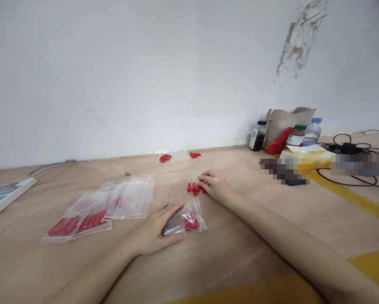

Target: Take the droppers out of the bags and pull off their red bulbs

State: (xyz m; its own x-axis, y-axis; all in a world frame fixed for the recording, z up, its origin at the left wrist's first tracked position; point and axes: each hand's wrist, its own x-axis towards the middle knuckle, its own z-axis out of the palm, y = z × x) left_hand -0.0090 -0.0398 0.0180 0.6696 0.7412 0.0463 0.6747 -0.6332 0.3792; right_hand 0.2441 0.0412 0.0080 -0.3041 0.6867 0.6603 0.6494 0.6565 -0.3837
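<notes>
My left hand [156, 228] rests on the wooden table [240, 245] and grips the open end of a small clear zip bag [186, 221] that has red-capped droppers inside. My right hand [215, 184] reaches forward, fingers curled on a loose cluster of red-capped droppers [194, 185] lying on the table just beyond the bag. What exactly the fingers pinch is partly hidden.
Filled zip bags with red droppers [78, 221] and empty clear bags [135, 196] lie to the left. More red droppers [164, 158] sit by the wall. A paper bag [287, 120], bottles [312, 131], a box [306, 157] and cables [350, 148] crowd the right. A power strip [5, 196] lies far left.
</notes>
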